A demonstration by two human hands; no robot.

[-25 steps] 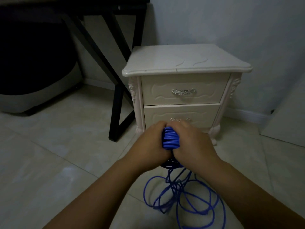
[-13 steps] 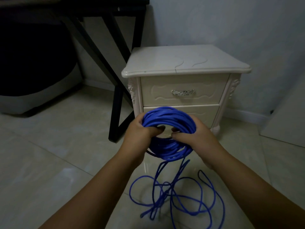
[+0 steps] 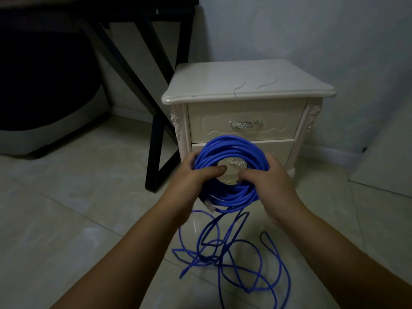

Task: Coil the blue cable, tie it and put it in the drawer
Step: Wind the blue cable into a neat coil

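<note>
Blue cable (image 3: 231, 150): most of it is sitting in a round, multi-turn coil, held upright in the air in front of the cream nightstand (image 3: 245, 83), with its open centre facing the camera. The turns are lying roughly parallel, smooth-jacketed and strongly blue.

The left hand (image 3: 189, 184) is gripping the coil's left side, thumb curled over the front of the turns into the centre, fingers behind. The right hand (image 3: 270, 186) is gripping the right side the same way, thumb across the lower-right turns.

A pale plug (image 3: 209, 206) is sticking out at the coil's lower left, just below the left hand. The uncoiled remainder (image 3: 207, 257) is hanging from the coil's bottom and lying on the tiled floor (image 3: 66, 208) in loose, overlapping loops between the forearms.

Both drawers are closed. The upper drawer (image 3: 243, 130) is showing above the coil. The lower drawer (image 3: 278, 150) is partly hidden behind the coil, its metal handle (image 3: 236, 162) visible through the centre.
</note>
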